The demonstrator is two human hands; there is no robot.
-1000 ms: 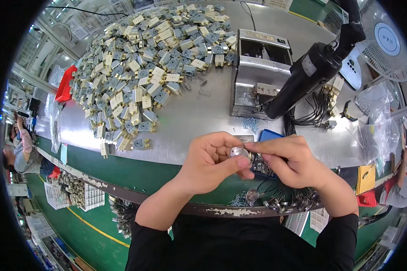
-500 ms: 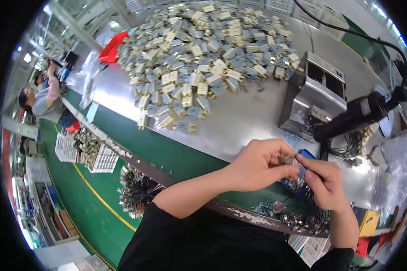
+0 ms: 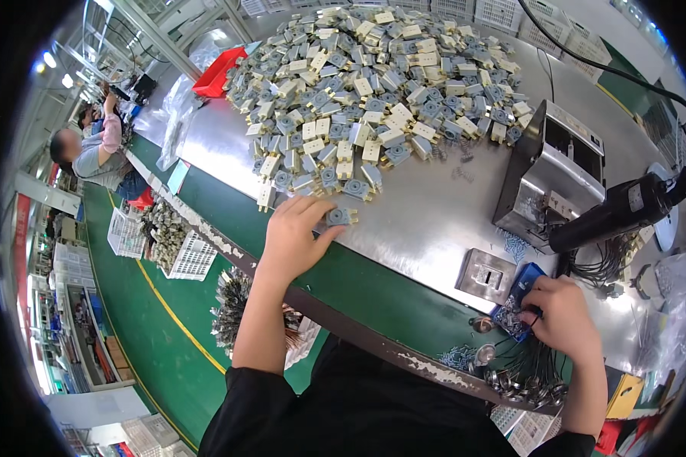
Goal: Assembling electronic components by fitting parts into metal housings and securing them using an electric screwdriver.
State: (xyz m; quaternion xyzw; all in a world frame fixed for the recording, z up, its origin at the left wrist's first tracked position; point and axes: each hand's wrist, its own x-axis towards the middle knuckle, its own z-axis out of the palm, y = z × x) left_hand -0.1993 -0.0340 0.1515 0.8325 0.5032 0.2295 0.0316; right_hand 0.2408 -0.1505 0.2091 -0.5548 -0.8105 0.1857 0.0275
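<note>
Over the near edge of the table, my left hand [image 3: 293, 232] closes its thumb and fingers on a small grey plastic block [image 3: 339, 218] with brass-coloured ends. It lies just in front of a large heap of similar grey and cream blocks [image 3: 389, 91]. On the right, my right hand [image 3: 560, 308] dips into a blue tray [image 3: 527, 279] of small metal parts. Its thumb and fingertips are pinched together, and what they hold is hard to make out. Left of that tray lies a square metal fixture [image 3: 486, 276] with a slot in its middle.
A steel machine [image 3: 552, 175] and a black cylindrical tool [image 3: 610, 215] stand at the right. Loose screws [image 3: 459, 356], round metal pieces and black cables [image 3: 537, 362] lie along the front edge. A red bin [image 3: 219, 74] sits far left; a person [image 3: 103, 156] works beyond it.
My hands were together over the fixture, handling something small. They have parted: the left moved left and took hold of a grey block, the right went down to the blue tray.
</note>
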